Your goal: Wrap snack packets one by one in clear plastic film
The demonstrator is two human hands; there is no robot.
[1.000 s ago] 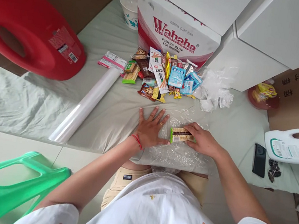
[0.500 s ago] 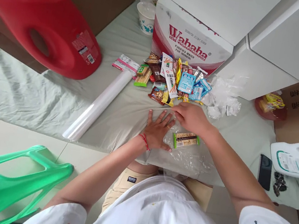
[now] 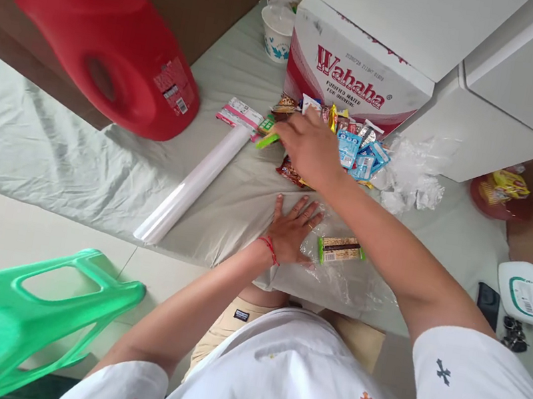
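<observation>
left hand (image 3: 293, 234) flat on clear film (image 3: 335, 276), fingers apart; green-ended packet (image 3: 341, 250) at its three o'clock. right hand (image 3: 312, 149) at twelve, over snacks (image 3: 348, 148); cannot tell grip.

Two hands (image 3: 288, 235); one roll (image 3: 192, 184); one stool (image 3: 0, 312); two jugs (image 3: 146, 32).

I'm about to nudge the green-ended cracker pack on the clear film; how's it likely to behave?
The cracker pack looks straight-edged, so it's probably fairly stiff. It lies flat, so a push would likely slide, not roll it. The clear film beneath looks thin and wrinkled, so it might drag along.
</observation>
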